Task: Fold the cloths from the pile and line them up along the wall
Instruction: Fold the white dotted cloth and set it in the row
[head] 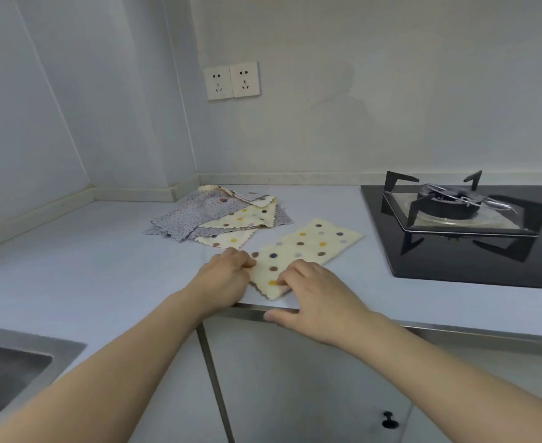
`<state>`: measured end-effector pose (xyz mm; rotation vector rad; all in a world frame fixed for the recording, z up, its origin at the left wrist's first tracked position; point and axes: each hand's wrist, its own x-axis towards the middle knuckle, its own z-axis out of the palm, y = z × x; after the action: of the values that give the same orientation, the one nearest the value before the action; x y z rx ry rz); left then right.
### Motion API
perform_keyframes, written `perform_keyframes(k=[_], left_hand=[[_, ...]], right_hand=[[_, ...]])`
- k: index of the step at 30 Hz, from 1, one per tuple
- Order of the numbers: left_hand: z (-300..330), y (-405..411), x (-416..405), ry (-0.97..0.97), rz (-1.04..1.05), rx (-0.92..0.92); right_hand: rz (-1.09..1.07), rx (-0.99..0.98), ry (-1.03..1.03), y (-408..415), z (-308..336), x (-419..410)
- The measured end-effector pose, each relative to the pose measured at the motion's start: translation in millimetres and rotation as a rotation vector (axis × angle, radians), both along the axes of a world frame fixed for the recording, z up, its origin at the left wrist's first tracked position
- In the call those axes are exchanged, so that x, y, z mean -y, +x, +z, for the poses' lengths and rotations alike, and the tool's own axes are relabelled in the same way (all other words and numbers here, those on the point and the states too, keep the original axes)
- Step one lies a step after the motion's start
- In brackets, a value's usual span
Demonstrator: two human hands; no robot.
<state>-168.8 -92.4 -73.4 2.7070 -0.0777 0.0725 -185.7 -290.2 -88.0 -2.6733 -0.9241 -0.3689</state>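
Your left hand (228,270) and right hand (308,289) pinch the spotted cloth (304,251) at its six-o'clock end; it looks light and limp, so hold the corners and fold toward twelve.

Pale walls with twin sockets (231,82) above a grey countertop (71,266).

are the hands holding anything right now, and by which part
Both hands grip the cream dotted cloth at its near short end: left hand at the left corner, right hand at the right corner. It lies folded on the counter.
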Motion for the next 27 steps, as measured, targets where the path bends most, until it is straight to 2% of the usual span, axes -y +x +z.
perform_keyframes(k=[3,6,8,10,12,16,18,22,27], left_hand=[[6.0,-28.1,-3.2,0.034,-0.022,-0.083],[8.8,-48.2,-2.5,0.172,-0.059,-0.042],[10.9,-56.3,-1.3,0.220,-0.090,0.016],[13.2,-60.9,-2.0,0.224,-0.111,0.089],[17.6,-62.9,-2.6,0.151,-0.114,0.138],[36.0,-67.6,1.6,-0.346,-0.033,0.088],[40.9,-66.5,5.4,-0.497,-0.022,0.064],[31.0,-52.2,16.2,-0.602,-0.024,0.076],[18.0,-16.6,43.4,-0.524,0.043,0.197]], right_hand=[[0.011,0.096,-0.096,-12.1,3.0,5.4],[0.036,0.118,-0.131,-25.9,12.9,7.0],[0.034,0.075,-0.076,-31.9,20.7,7.3],[-0.002,-0.066,0.068,-33.9,29.7,11.5],[-0.034,-0.193,0.187,-32.1,37.9,18.4],[-0.068,-0.330,0.280,-26.5,47.2,29.7],[-0.097,-0.428,0.348,-23.7,50.1,34.3],[-0.102,-0.695,0.547,-22.9,54.6,43.7],[-0.187,-0.620,0.444,2.9,58.1,55.4]])
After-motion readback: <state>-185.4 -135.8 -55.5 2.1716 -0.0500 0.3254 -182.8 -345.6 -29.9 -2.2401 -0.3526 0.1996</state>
